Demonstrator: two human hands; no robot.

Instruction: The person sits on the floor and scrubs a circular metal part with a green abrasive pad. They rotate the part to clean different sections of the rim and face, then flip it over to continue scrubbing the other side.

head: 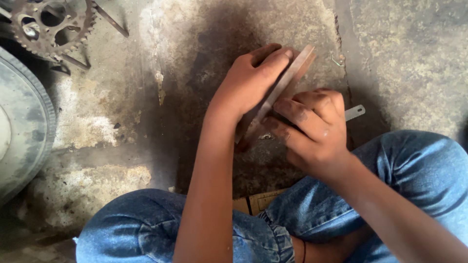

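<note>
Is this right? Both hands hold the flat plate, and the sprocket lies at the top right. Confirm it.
Not quite. The head view shows the sprocket at the top left, not the top right. Both the left hand and right hand do hold the flat plate.

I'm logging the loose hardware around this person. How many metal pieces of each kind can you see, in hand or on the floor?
Flat brown metal piece, held on edge between the left hand and right hand: 1
Toothed sprocket, top left: 1
Small flat metal tab on the concrete floor beside the right hand: 1
Total: 3
</note>
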